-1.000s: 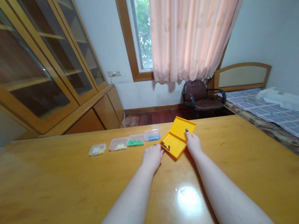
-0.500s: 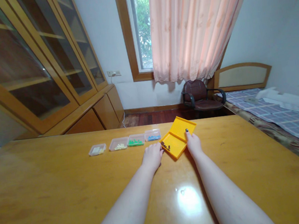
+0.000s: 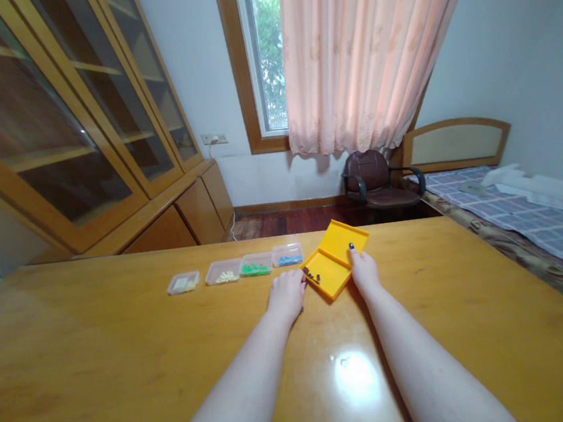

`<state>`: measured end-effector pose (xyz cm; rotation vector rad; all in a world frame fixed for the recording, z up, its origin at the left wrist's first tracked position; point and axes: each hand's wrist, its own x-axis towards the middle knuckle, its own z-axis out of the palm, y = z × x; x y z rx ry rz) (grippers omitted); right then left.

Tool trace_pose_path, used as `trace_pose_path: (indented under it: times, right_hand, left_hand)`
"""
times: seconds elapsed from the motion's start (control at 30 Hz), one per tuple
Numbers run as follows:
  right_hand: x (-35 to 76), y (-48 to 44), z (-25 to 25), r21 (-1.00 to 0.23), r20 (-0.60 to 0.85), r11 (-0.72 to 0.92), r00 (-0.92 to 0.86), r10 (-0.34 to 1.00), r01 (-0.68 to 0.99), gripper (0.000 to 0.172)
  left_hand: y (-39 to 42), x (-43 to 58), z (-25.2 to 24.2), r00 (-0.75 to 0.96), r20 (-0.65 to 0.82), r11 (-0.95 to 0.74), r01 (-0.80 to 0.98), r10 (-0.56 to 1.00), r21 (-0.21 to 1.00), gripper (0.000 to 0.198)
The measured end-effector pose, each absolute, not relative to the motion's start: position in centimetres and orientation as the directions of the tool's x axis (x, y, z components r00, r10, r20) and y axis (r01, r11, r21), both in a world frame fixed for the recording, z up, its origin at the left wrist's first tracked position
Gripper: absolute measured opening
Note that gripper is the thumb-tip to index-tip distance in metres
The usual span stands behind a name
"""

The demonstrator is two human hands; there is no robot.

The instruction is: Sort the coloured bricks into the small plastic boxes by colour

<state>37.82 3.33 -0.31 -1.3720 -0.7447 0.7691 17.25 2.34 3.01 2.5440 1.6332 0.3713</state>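
An open yellow box [image 3: 331,279] rests tilted on the wooden table, its lid [image 3: 342,239] folded back. Small brown pieces [image 3: 311,275] lie in its left corner. My right hand [image 3: 366,272] grips the box's right side, thumb on the lid. At the left corner of the box is my left hand [image 3: 287,294], fingers curled; what they hold, if anything, is hidden. A small dark bit [image 3: 302,310] shows beside that hand. To the left stand clear trays with blue pieces [image 3: 289,260], green pieces [image 3: 255,268] and cream pieces [image 3: 227,276].
A smaller clear container [image 3: 183,283] sits farther left on the table [image 3: 126,361]. Beyond the table are a maroon armchair [image 3: 373,178], a bed with a checked cover [image 3: 507,207] on the right, and a glass-door cabinet [image 3: 131,173] on the left.
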Motion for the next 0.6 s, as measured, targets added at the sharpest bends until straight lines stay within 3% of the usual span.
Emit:
trace_pose_path:
  times: [0.33,0.6]
  right_hand:
    - [38.03,3.38,-0.51,-1.000,0.029,0.030,0.566,0.824,0.007,0.051]
    - [37.99,3.29,-0.30,-1.000,0.026,0.023,0.568,0.823,0.011,0.052]
  left_hand:
    - [2.23,17.32,2.88,0.426,0.181,-0.462,0.830,0.887,0.312,0.012]
    - [2.45,16.92,2.87,0.306,0.171,-0.345,0.888,0.937,0.303,0.015]
